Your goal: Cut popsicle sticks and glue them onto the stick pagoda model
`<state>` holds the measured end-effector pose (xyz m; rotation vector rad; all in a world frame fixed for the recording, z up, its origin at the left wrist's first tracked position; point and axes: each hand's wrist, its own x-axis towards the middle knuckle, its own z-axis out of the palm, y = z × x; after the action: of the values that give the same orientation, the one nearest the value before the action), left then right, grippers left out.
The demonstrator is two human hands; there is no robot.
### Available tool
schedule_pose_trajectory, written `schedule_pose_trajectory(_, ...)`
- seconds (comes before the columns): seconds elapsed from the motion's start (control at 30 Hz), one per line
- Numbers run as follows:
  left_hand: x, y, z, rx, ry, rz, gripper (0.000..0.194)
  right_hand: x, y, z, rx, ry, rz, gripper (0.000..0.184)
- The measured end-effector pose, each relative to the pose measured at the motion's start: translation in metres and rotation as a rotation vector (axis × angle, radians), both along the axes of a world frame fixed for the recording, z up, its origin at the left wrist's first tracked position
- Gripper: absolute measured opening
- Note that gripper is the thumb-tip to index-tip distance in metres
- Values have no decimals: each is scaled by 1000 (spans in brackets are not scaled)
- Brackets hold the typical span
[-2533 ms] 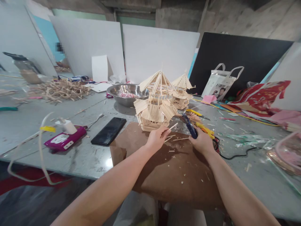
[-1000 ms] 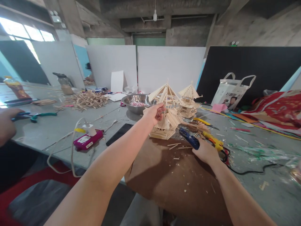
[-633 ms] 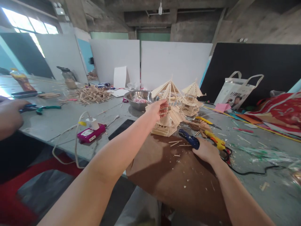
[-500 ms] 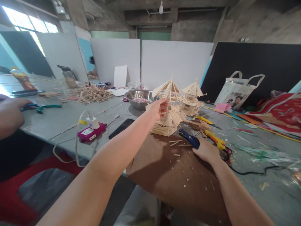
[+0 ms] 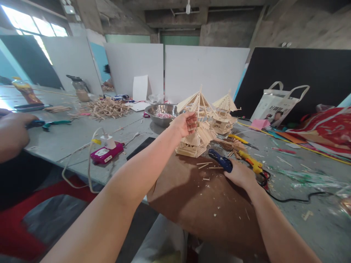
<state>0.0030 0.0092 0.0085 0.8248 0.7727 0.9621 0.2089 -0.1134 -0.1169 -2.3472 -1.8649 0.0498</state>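
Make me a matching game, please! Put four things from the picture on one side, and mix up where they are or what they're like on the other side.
Things:
1. left hand
2. right hand
3. metal bowl
4. purple power strip

Places and states:
A. has something pink inside
B. has a white plug on top
C. partly curled, by the nearer stick house
D. wrapped around a dark blue tool

Right pairs: 1-C, 2-D, 3-A, 4-B
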Motion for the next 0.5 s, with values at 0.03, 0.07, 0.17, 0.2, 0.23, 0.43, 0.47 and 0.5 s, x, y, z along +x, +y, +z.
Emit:
schedule_pose_trajectory(0.03,0,0,0,4,-1,-7,10,0,0,0,1,5,5,43)
schedule_pose_trajectory(0.07,-1,1,0,8,-4,-16,10,1,1,-1,4,10,13,41)
schedule_pose_trajectory(0.17,-2,1,-2,18,-18,-45,10,1,1,-2,18,18,33,38)
schedule_pose_trajectory(0.2,-3,1,-3,23,-25,-55,10,1,1,-2,26,19,37,38)
schedule_pose_trajectory(0.23,-3,1,-3,27,-32,-63,10,1,1,-3,31,17,36,39)
schedule_pose_trajectory(0.43,-5,-1,-6,40,-56,-87,8,0,0,-1,11,14,17,39)
schedule_pose_trajectory(0.47,-5,-1,-6,41,-55,-85,8,0,0,0,9,16,20,39)
schedule_pose_trajectory(0.5,-5,-1,-5,42,-53,-83,8,0,0,0,10,16,22,39)
